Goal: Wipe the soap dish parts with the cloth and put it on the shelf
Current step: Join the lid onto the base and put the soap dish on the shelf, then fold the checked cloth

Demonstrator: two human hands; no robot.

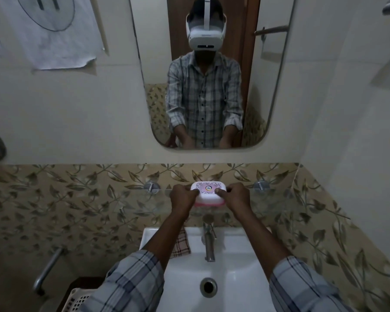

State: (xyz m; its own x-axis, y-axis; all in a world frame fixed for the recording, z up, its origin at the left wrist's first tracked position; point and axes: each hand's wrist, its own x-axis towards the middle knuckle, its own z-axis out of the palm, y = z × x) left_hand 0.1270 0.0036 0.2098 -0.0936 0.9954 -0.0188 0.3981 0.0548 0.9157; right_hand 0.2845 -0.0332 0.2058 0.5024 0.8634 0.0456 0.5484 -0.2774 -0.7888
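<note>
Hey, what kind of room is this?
Most likely a small home bathroom: a white washbasin with a tap sits below a wall mirror, and a soap dish is being held at a glass shelf.

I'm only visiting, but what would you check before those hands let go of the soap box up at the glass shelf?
1. Grip: left hand and right hand each hold one end of the soap dish. Ok.
2. Closed: the lid sits on the pink base. Ok.
3. Dish resting fully on the glass shelf: cannot tell, the glass is see-through.
4. Dish level: ok, no visible tilt.
5. Hands free of the cloth: ok, it lies on the sink rim, left of the tap.
</note>
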